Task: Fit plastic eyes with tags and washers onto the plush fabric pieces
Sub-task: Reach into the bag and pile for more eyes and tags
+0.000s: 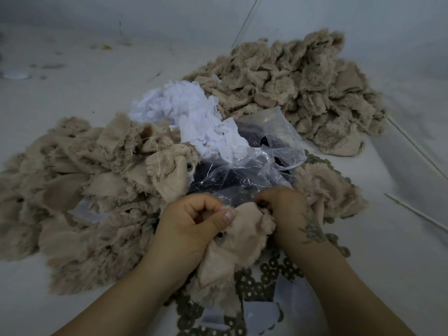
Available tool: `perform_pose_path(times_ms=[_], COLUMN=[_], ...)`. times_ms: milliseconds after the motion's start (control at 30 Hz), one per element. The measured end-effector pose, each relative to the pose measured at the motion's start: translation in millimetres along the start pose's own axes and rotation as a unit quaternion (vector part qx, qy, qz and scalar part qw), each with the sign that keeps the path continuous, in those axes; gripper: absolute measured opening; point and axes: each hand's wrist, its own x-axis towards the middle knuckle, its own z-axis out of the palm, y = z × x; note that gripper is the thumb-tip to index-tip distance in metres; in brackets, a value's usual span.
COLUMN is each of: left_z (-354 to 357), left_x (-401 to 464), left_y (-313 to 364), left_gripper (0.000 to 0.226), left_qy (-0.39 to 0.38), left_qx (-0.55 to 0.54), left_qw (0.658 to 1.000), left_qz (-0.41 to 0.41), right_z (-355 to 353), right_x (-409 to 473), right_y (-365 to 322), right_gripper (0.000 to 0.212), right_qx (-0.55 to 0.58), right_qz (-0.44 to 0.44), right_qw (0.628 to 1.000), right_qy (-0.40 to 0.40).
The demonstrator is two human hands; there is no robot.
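Observation:
A beige plush fabric piece [238,241] is held between both hands near the bottom centre, backing side up. My left hand [191,223] grips its left part with curled fingers, the thumb pressing on the cloth. My right hand [281,202] pinches its upper right edge; the fingertips are hidden in the pile. A washer [220,236] sits fitted on the piece just below my left thumb. Loose dark washers [269,275] lie spread under my wrists. A clear plastic bag [254,166] with dark plastic eyes lies just beyond my hands. White tags [194,112] are heaped behind it.
A heap of beige plush pieces [80,185] lies on the left, another large heap [303,93] at the back right. Thin sticks [417,144] lie on the white surface [72,81] at the right. Small scraps dot the far left.

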Motion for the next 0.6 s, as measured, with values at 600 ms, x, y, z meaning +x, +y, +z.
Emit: perform_pose_path(times_ms=[600], left_z=[19], left_x=[5], left_y=[-1], left_gripper=[0.015], left_qy=[0.032], left_qx=[0.005], left_qw=[0.999], left_qz=[0.041], right_z=[-13], right_x=[-47], right_y=[-14], right_gripper=[0.043], right_qx=[0.443], right_qz=[-0.020], right_qw=[0.895], right_qy=[0.040])
